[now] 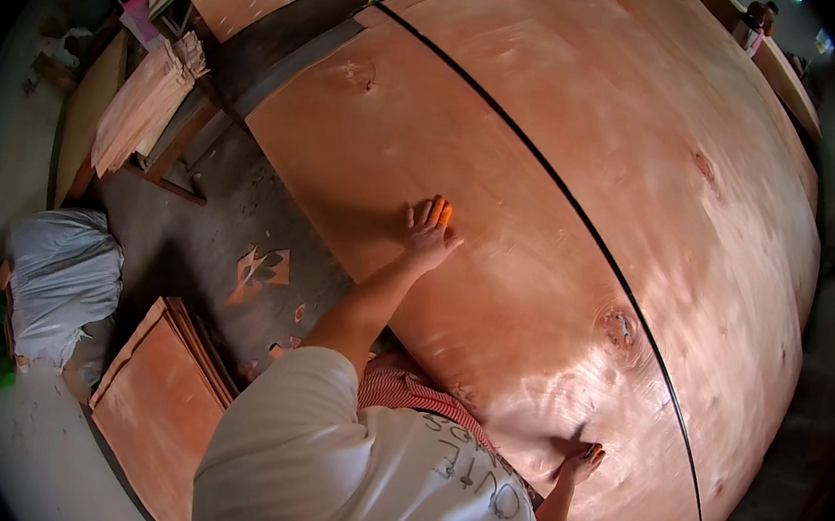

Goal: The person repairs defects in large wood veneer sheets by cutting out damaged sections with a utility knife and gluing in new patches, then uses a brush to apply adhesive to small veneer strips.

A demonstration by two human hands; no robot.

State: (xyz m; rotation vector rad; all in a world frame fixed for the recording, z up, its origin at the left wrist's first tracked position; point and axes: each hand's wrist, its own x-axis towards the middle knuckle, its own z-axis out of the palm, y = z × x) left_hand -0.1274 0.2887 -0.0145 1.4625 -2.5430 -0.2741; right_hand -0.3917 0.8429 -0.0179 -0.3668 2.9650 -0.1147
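Observation:
A broad reddish-brown wood veneer sheet (389, 137) spreads out in front of me, with several knots in its surface. My left hand (430, 237) rests on it near its left edge, fingers spread and holding nothing. Orange coverings wrap some of those fingertips. Close to my body, my right hand (579, 465) is at the near part of the sheet, its fingers curled. Something small and dark with a bit of orange shows at its fingertips, too small to name. A long thin black strip (556, 178) runs across the veneer, beyond both hands.
Stacked veneer pieces (161, 417) stand at my lower left, beside a white cloth-like bundle (64, 277). Veneer scraps (260, 274) litter the floor. More veneer bundles (146, 104) lean at the upper left. A person (759, 20) is at the far right.

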